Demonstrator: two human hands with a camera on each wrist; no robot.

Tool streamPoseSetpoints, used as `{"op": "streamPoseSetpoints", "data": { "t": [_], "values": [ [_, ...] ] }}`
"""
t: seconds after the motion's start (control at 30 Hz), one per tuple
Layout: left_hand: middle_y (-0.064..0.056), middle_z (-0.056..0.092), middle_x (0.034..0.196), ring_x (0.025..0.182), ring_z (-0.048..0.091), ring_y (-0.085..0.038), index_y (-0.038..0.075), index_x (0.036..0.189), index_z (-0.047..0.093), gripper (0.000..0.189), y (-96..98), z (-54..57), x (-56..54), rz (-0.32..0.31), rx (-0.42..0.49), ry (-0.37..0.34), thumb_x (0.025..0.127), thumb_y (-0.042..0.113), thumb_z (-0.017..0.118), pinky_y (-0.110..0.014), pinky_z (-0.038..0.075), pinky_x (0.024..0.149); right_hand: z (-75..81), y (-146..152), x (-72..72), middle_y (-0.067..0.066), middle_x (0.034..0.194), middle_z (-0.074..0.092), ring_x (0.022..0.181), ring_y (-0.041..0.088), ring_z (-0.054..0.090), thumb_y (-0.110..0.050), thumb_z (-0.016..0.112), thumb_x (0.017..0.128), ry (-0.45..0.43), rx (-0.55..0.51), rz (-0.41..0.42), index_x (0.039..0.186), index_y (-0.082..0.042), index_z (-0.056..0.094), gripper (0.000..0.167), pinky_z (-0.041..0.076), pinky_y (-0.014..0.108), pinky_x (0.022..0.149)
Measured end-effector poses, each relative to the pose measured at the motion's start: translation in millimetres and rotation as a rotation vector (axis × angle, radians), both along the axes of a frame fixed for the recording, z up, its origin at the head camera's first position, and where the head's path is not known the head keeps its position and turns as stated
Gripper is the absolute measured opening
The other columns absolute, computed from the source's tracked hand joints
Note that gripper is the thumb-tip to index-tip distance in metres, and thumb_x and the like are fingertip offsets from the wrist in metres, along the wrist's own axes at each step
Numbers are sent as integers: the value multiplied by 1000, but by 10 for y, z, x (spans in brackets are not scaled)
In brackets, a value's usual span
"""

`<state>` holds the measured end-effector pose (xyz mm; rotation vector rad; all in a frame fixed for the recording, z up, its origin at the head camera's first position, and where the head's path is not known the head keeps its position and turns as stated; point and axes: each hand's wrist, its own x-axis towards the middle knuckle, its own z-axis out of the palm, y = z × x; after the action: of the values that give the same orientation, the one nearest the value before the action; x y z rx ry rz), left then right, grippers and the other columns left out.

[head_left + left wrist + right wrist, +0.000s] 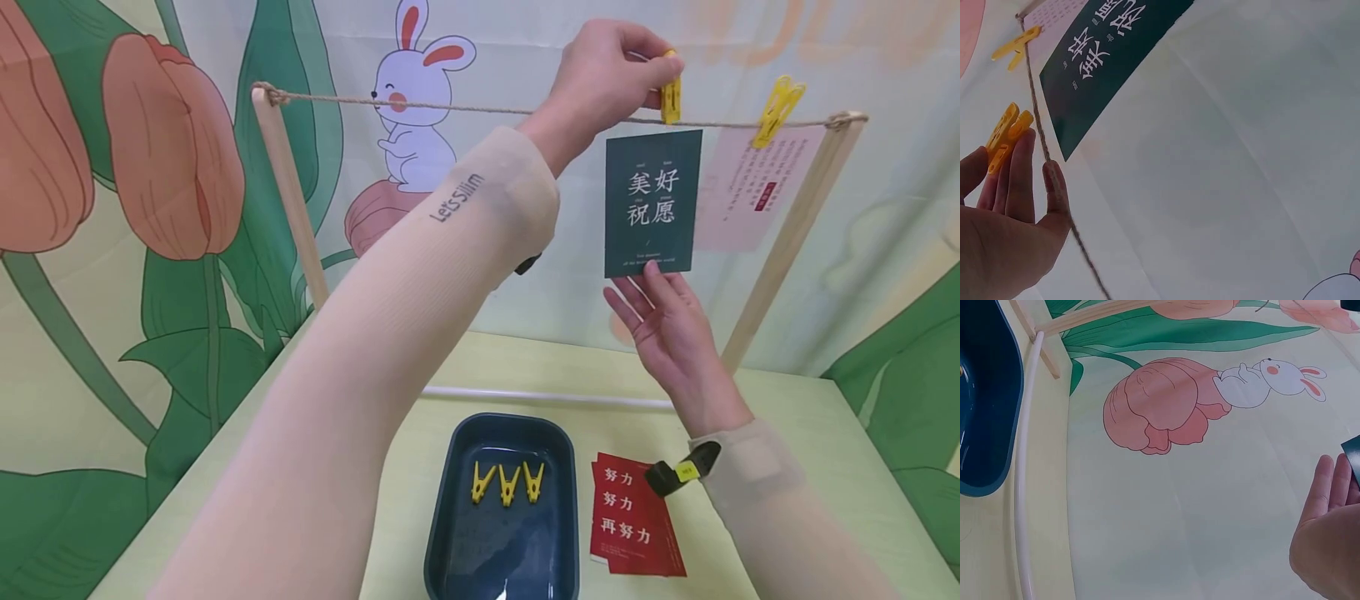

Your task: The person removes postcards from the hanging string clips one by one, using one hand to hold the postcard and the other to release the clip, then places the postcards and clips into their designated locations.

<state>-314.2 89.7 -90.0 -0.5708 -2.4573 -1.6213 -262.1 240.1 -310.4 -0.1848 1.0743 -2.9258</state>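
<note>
My left hand (611, 71) pinches a yellow clothespin (671, 90) just above the twine (480, 108); in the left wrist view one finger touches the twine (1040, 128). Below it, my right hand (671, 329) holds a dark green card (652, 200) by its lower edge, thumb in front and fingers behind. The card's top edge sits slightly under the twine, apart from the clothespin. White Chinese characters mark its face. To the right, a pink card (753, 187) hangs from the twine by another yellow clothespin (780, 111).
Wooden posts (288, 192) hold the twine at both ends. On the table (405, 500), a dark blue tray (442, 533) contains several yellow clothespins (508, 485). Red cards (637, 517) lie stacked beside it. A white rod (540, 396) runs between the posts' feet, before a printed backdrop.
</note>
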Motion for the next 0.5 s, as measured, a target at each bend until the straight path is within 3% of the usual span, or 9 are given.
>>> {"op": "streamPoseSetpoints", "data": {
  "t": [0.33, 0.5],
  "values": [
    [2, 72, 119, 102, 71, -8, 17, 128, 75, 26, -54, 39, 25, 20, -44, 57, 106, 29, 68, -11, 50, 90, -28, -2, 48, 6, 123, 75, 110, 22, 77, -15, 70, 103, 22, 40, 8, 141, -16, 66, 38, 59, 38, 98],
    [1, 73, 117, 101, 73, -10, 16, 124, 76, 23, -116, 65, 81, -1, -72, 70, 106, 27, 70, -11, 52, 90, -40, 20, 86, 6, 122, 76, 110, 21, 77, -14, 69, 104, 8, 57, 6, 140, -16, 65, 37, 60, 38, 98]
  ]
}}
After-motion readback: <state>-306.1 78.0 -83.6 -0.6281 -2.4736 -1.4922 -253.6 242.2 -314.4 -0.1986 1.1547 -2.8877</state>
